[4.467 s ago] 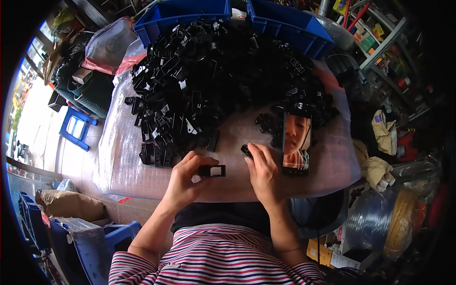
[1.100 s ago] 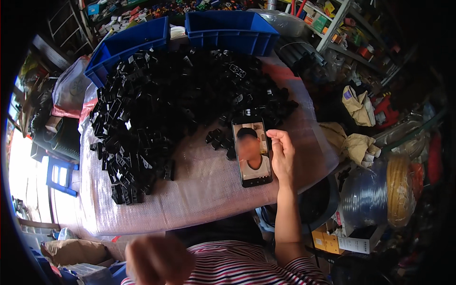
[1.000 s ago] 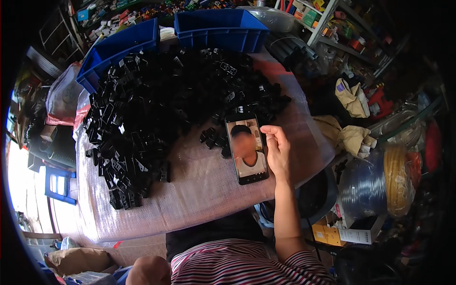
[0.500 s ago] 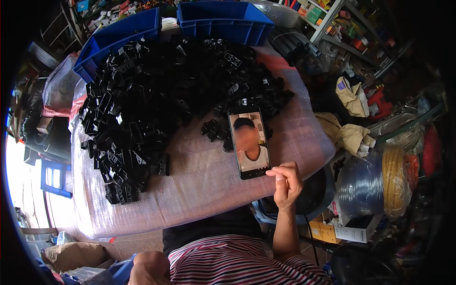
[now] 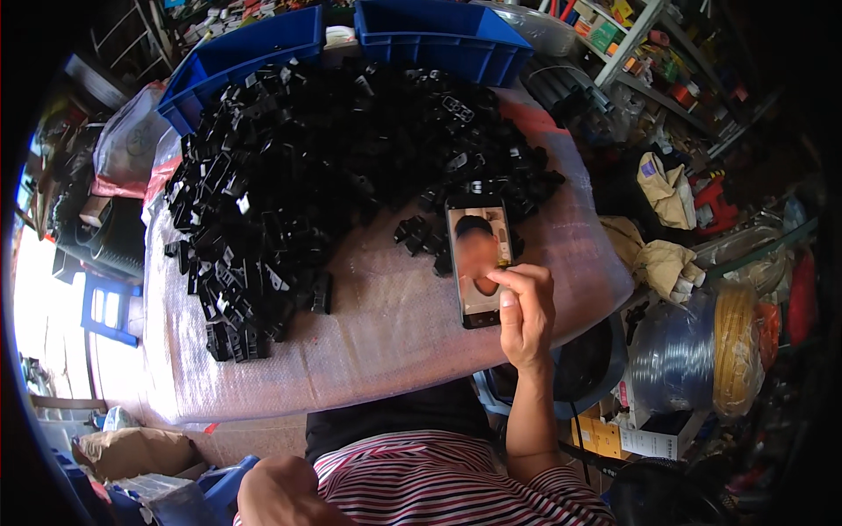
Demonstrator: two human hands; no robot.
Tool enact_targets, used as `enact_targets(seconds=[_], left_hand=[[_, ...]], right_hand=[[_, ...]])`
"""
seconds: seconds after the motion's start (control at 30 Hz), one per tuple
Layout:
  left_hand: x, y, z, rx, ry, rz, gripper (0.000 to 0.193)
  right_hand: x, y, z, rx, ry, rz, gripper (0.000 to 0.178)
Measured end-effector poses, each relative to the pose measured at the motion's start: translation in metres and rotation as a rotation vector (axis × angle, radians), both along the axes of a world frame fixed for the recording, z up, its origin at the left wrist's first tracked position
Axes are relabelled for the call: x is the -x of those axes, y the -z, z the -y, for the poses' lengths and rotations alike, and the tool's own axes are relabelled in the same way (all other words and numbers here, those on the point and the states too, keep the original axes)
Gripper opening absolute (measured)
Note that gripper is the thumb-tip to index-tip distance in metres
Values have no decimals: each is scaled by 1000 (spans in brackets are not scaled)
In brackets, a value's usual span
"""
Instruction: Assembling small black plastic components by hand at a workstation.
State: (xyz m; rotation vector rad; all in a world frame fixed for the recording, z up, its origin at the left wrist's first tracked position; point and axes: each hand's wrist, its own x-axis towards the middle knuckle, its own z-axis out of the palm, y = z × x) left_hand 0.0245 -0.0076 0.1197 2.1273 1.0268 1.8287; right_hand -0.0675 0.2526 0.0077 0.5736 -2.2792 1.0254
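Near the front-right corner of the pale, plastic-covered surface (image 5: pixel 377 337): one black rectangular smartphone (image 5: pixel 474 250), screen up. Right hand (image 5: pixel 526 311) grasping nothing, fingers loosely curled, index tip at the glass; light fingertip, thumb clear, seems best. Left hand unseen, state untellable. Far edge: two blue plastic crates (image 5: pixel 443 51). Black plastic parts (image 5: pixel 289 162) heaped, uncountable.

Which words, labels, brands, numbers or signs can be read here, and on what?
None legible.
White carton: print too small to read.
Translucent plastic bag: faint printed mark, too blurred.
Smartphone: no readable text on its screen.
Black plastic parts: no lettering discernible.
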Motion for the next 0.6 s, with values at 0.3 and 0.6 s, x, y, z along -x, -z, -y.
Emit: enact_targets(seconds=[0.3,0.6], left_hand=[[13,57,28,378,-940,586,20],[48,89,24,690,-1837,181,29]], right_hand=[[-14,10,1,-39,-84,74,17],[-18,-12,26,37,-81,20,18]])
